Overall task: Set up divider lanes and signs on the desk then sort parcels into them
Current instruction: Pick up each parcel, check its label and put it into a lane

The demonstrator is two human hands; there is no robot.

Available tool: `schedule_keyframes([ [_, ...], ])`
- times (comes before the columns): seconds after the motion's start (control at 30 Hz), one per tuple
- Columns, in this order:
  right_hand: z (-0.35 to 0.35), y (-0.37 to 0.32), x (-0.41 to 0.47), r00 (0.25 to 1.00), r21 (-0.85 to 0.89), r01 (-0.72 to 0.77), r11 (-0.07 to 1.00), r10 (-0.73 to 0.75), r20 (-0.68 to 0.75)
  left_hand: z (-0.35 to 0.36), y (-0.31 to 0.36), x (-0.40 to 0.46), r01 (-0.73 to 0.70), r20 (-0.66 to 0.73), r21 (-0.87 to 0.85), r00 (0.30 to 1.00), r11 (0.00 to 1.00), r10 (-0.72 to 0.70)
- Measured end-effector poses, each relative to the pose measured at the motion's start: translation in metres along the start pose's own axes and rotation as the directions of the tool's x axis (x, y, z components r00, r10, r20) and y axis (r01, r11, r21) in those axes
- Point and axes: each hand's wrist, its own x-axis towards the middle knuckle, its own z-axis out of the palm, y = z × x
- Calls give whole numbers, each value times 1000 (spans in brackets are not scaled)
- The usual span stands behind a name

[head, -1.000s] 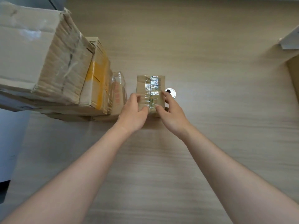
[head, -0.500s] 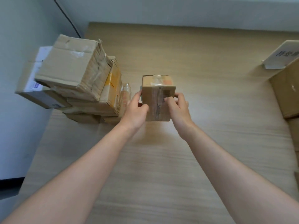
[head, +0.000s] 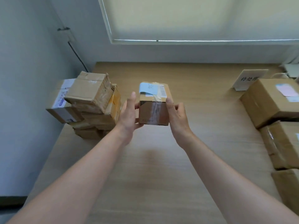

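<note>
Currently, head view, items as follows.

Small parcel [head: 153,109]: a brown cardboard box with clear tape down its near face and a pale blue label on top. You hold it lifted off the surface [head: 148,183], roughly over the middle, between both hands.

Your left hand [head: 128,116]: placed against the parcel's left side, thumb pointing up beside the top corner, fingers curled under and behind the box so that they grip it.

Your right hand [head: 177,116]: placed against the parcel's right side, thumb along the near right edge, fingers wrapped round the far side, likewise gripping it.

Left stack of boxes [head: 88,102]: several worn cardboard parcels piled unevenly at the left edge of the surface, just beside your left hand. The topmost sits tilted; one below shows a white shipping label, another an orange-yellow patch.

Right group of boxes [head: 271,102]: larger cardboard parcels along the right edge, well apart from the held parcel. The farthest carries a pale pink label on top; the others run toward you and are cut off by the frame edge.

Sign [head: 248,79]: a white card with dark printed characters, standing at the far right, touching or just behind the farthest right-hand box.

Surface: light wood grain, bare between the two groups.

Wall cable [head: 77,56]: dark, running down behind the left stack.

Window blind [head: 194,18]: pale, lowered, above the far edge.
</note>
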Motion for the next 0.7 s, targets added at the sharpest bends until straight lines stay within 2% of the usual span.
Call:
schedule_keyframes([
  [0.1,-11,-11,-16,998,13,49,999,-49,26,3,8,-13,-19,12,-26,1000,999,19],
  [0.23,-25,-24,-38,996,87,66,994,-71,49,12,11,-29,-61,-44,-46,997,997,59],
  [0.37,-38,-35,-52,994,10,99,995,-99,44,19,11,-47,-132,1,-22,991,991,132],
  [0.47,-47,-48,-65,994,36,15,999,-18,106,24,16,-63,-186,15,19,982,982,186],
  [0.57,-51,-57,-79,985,124,-122,985,105,137,26,24,-77,-193,21,-30,981,981,194],
  [0.7,-49,-66,-108,981,196,-104,975,69,180,31,30,-103,-266,34,-57,963,962,268],
])
